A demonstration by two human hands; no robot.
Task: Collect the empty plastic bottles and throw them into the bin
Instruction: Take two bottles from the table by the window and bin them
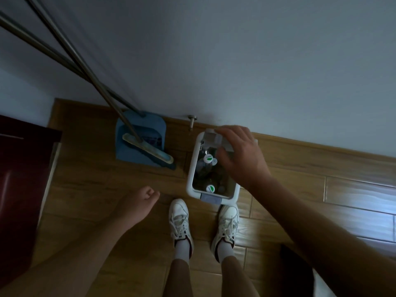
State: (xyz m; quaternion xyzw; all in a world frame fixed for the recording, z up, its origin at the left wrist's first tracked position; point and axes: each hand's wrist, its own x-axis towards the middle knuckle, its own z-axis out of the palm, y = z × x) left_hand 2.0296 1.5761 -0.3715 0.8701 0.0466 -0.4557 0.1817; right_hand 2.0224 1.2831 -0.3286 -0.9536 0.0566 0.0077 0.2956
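Already down in the bin [190, 172], the bottles [206, 166] look light, thin-walled and easily crushed, best taken by neck or cap, while the right hand [240, 155] spreads empty above and the left hand [139, 200] curls loosely on nothing.

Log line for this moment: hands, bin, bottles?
right hand: over open bin, at raised lid | left hand: loosely curled, empty | bottles: several inside bin

Blue dustpan [140, 140] with a broom [147, 151] lying across it, up-left of the right hand; white sneakers [180, 219] below it.
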